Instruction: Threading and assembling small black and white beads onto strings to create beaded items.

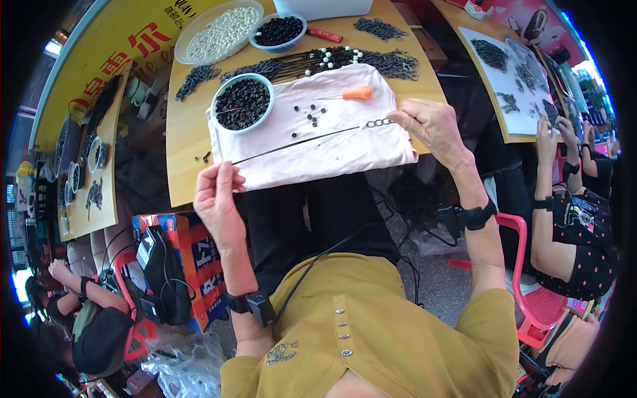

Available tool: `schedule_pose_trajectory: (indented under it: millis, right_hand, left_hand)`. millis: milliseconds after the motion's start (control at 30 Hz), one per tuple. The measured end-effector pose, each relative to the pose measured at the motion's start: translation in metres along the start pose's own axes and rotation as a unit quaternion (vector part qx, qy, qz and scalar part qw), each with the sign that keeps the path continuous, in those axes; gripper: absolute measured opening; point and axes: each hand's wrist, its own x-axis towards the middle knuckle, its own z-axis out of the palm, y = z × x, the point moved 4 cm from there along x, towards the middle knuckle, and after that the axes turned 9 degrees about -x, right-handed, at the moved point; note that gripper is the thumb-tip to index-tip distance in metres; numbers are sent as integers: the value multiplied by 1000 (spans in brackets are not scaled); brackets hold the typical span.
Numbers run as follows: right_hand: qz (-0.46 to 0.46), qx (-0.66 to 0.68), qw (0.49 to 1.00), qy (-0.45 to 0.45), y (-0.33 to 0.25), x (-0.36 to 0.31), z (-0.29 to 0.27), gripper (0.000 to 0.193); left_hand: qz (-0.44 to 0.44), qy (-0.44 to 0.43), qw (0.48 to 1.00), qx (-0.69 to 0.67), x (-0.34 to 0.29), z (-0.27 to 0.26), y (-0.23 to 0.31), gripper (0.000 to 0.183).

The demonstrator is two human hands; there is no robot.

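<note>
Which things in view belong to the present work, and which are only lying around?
Probably work: dark cord in left hand; chain in right hand; black beads; orange-handled tool; pink cloth.

Probably lying around: plastic bag; orange-and-blue box.

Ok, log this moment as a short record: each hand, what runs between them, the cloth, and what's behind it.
Left hand: pinching one end of the thin dark cord
Right hand: gripping the silver chain
Between hands: cord nearly straight, rising rightward to the chain
Pink cloth: loose black beads, orange-handled awl
Far left corner of cloth: bowl of black beads
Behind cloth: bowl of white beads
</note>
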Motion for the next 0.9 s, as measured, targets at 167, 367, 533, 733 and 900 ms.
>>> schedule_pose_trajectory:
  millis: [167,367,533,733,900]
  right_hand:
    - [-12,-77,997,14,14,1,15,32]
    - [2,-115,993,-34,21,7,16,29]
    - [-26,-128,991,20,0,24,2,22]
    - [0,122,992,15,-88,79,28,14]
    - [-92,87,992,-30,-150,126,79,22]
  left_hand:
    - [9,-29,993,117,9,1,-15,10]
    - [95,-104,953,268,24,20,-6,8]
    - [75,-151,949,266,28,23,-11,7]
    - [55,-141,954,257,23,22,-17,7]
    - [82,-126,955,257,19,30,-18,7]
